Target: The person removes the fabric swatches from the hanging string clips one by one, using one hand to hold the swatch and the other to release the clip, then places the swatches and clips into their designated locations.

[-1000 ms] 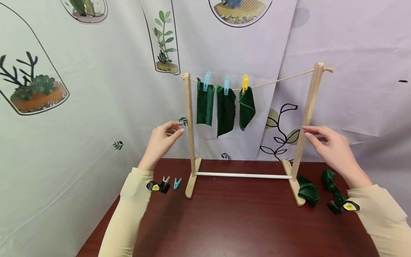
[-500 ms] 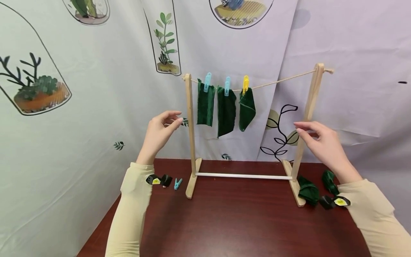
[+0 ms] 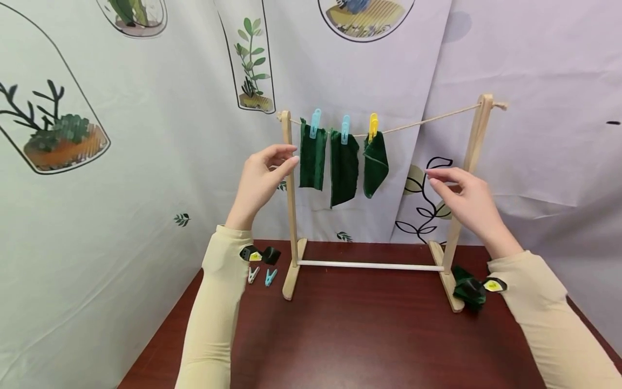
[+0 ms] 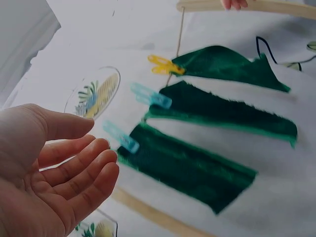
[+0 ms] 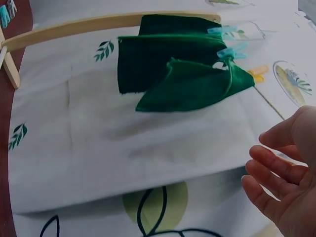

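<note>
Three dark green cloths hang from a string on a wooden rack. Blue clothespins [image 3: 315,123] [image 4: 121,137] pin the left cloth [image 3: 312,156] and the middle cloth [image 3: 344,170]; a yellow clothespin [image 3: 373,127] pins the folded right cloth [image 3: 376,166]. My left hand [image 3: 264,175] hovers by the rack's left post [image 3: 291,216], near the left cloth, its fingers loosely bent and holding nothing. On the other side my right hand [image 3: 464,202] is in the air in front of the right post [image 3: 471,151], also holding nothing, apart from the cloths.
On the table [image 3: 359,335], left of the rack, lie a pale clothespin [image 3: 253,275] and a blue clothespin [image 3: 270,277]. A crumpled green cloth [image 3: 468,289] is by the right foot, partly behind the wrist camera. A white bar [image 3: 369,265] joins the rack's feet. Patterned fabric hangs behind.
Both hands have risen. The left hand has moved right, up to the left post, and the right hand has moved left past the right post. The cloths hang as before.
</note>
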Motion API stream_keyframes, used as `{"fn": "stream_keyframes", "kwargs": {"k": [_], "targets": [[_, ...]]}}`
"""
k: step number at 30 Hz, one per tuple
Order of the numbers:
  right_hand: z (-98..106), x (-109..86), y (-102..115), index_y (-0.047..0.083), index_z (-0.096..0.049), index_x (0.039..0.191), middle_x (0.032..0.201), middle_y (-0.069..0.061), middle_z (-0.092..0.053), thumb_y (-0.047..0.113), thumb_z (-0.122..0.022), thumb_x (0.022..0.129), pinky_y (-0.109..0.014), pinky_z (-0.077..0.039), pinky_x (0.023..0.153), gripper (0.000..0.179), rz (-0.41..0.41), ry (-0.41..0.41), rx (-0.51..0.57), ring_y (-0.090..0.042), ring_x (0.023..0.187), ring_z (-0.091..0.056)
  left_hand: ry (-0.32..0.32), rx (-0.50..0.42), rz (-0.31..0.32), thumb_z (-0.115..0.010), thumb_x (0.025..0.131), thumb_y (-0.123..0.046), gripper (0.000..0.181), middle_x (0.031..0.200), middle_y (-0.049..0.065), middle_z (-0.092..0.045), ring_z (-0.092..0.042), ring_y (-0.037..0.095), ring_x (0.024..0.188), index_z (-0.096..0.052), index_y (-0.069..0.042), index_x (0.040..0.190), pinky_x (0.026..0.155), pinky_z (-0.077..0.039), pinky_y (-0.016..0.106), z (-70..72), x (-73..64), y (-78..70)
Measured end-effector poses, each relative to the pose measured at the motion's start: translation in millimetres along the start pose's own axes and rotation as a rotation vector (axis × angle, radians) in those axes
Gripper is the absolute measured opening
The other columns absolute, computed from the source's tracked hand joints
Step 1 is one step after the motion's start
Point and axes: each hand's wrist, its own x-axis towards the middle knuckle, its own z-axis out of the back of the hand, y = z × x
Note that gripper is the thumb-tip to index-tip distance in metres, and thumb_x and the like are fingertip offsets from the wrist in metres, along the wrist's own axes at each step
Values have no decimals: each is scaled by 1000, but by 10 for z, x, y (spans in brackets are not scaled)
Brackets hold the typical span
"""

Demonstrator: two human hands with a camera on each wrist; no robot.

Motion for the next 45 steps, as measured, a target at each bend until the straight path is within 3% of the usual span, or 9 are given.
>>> {"fn": "stream_keyframes", "kwargs": {"k": [5, 10, 14, 19, 23, 31, 37, 45], "targets": [[-91, 98, 66, 11, -69, 130, 126, -11, -67, 27, -61, 103, -12, -42, 81, 33, 4, 28, 19, 8, 97, -54, 37, -25, -17, -70, 98, -27, 35, 104, 8, -70, -66, 17, 91, -70, -5, 125, 76, -52, 28, -97, 114, -127], [-170, 225, 129, 10, -67, 132, 127, -10, -67, 30, -58, 104, -15, -43, 84, 36, 1, 60, 16, -9, 107, -59, 68, -7, -42, -69, 98, -25, 31, 104, 5, -72, -65, 15, 93, -71, -7, 123, 77, -50, 29, -227, 230, -251], [-217, 335, 174, 12, -59, 142, 136, -10, -62, 40, -52, 105, -33, -46, 91, 47, -46, 117, 18, -24, 118, -57, 116, -16, -79, -68, 98, -24, 30, 106, 4, -72, -66, 13, 94, -70, -7, 123, 80, -52, 28, -433, 299, -318], [-301, 419, 187, 12, -50, 149, 144, -13, -56, 50, -46, 105, -54, -45, 101, 59, -106, 186, 47, -33, 129, -53, 168, -39, -92, -68, 99, -21, 31, 113, 4, -71, -65, 11, 99, -69, -5, 125, 88, -53, 24, -682, 301, -325], [-383, 466, 194, 12, -48, 151, 146, -13, -54, 53, -47, 103, -53, -46, 101, 63, -125, 211, 70, -33, 128, -55, 137, -44, -80, -68, 99, -20, 31, 117, 4, -70, -65, 10, 102, -68, -6, 126, 90, -52, 22, -755, 353, -331], [-479, 608, 276, 15, -45, 153, 145, -13, -54, 57, -49, 101, -50, -50, 97, 67, -160, 224, 142, -34, 120, -60, 92, -66, -111, -66, 100, -21, 38, 131, 10, -65, -63, 14, 118, -63, -2, 133, 96, -49, 19, -841, 605, -484], [-559, 639, 351, 12, -46, 152, 136, -14, -60, 54, -52, 101, -48, -49, 92, 66, -150, 215, 142, -33, 115, -61, 111, -45, -105, -66, 100, -23, 44, 140, 7, -60, -58, 13, 125, -58, -3, 139, 99, -46, 17, -946, 737, -550], [-582, 606, 380, 7, -55, 144, 126, -16, -65, 40, -53, 105, -43, -50, 84, 51, -95, 188, 128, -29, 110, -61, 151, 4, -78, -63, 102, -25, 44, 139, 8, -60, -58, 14, 125, -57, -3, 140, 99, -45, 17, -1012, 801, -548]]}}
